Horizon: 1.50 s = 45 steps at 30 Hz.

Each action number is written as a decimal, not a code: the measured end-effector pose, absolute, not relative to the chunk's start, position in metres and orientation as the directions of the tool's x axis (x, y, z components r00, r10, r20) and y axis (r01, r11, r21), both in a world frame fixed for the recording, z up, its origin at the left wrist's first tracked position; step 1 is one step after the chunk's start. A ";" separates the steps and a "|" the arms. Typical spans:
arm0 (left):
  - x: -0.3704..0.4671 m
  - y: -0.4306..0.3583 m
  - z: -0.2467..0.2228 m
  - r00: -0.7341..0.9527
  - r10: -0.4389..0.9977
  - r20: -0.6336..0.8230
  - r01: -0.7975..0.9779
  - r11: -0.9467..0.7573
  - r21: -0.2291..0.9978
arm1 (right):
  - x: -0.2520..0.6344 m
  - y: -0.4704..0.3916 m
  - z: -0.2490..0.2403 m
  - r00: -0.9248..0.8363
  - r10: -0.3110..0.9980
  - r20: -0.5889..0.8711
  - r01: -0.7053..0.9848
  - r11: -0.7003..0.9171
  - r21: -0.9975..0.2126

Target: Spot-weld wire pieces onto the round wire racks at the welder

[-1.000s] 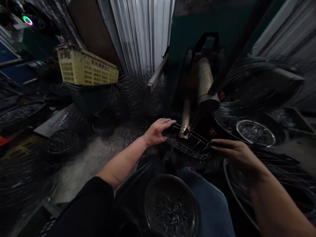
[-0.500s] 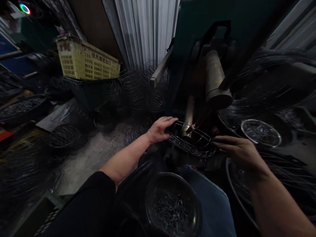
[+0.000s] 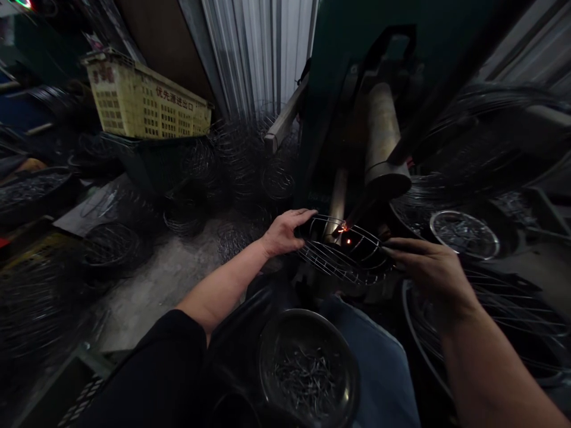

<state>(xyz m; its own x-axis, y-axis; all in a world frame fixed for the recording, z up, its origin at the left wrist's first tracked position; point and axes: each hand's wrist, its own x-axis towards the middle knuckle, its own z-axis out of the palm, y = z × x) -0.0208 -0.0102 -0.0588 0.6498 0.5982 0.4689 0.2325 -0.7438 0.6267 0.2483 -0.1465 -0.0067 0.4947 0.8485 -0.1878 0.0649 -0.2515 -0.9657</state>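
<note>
Head view: oval wire-mesh basket [image 3: 341,254] of thin bright steel rods, held under the worn brass-coloured electrode cylinder [image 3: 382,142] of a dark green welding machine [image 3: 339,71], orange sparks [image 3: 344,229] at the joint. Left hand [image 3: 283,232] grips the basket's left rim; right hand [image 3: 426,267] pinches its right rim. Good practice, judged: keep both grips level and fingers off the spark. Round metal bowl of short wire pieces [image 3: 307,371] rests on the lap.
</note>
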 end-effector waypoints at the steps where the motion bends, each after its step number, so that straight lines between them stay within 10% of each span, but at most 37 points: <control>1: -0.021 -0.010 -0.060 0.645 0.602 0.470 0.222 -0.737 0.638 | 0.248 -0.147 -0.006 0.497 0.847 -0.187 0.070 -0.254 -0.965; 19: -0.023 0.001 -0.082 0.534 0.758 0.375 0.040 -0.466 0.884 | 0.236 -0.136 0.001 0.441 0.889 -0.120 0.126 -0.193 -0.973; 23: -0.024 -0.032 -0.081 0.284 0.899 0.334 0.161 -0.388 0.907 | 0.258 -0.151 -0.014 0.396 0.904 -0.159 0.022 -0.182 -0.983; 27: -0.012 -0.085 -0.088 -0.014 0.998 -0.065 -0.025 0.064 0.998 | 0.278 -0.166 -0.031 0.371 0.884 -0.285 -0.035 -0.293 -0.955; 32: 0.039 -0.117 -0.095 0.218 0.734 -0.643 -0.402 0.668 0.626 | 0.278 -0.172 -0.034 0.323 0.893 -0.315 -0.100 -0.299 -0.949; 45: 0.067 -0.109 -0.083 0.213 0.706 -0.675 -0.551 0.657 0.514 | 0.259 -0.173 -0.043 0.428 0.901 -0.074 0.066 -0.113 -0.991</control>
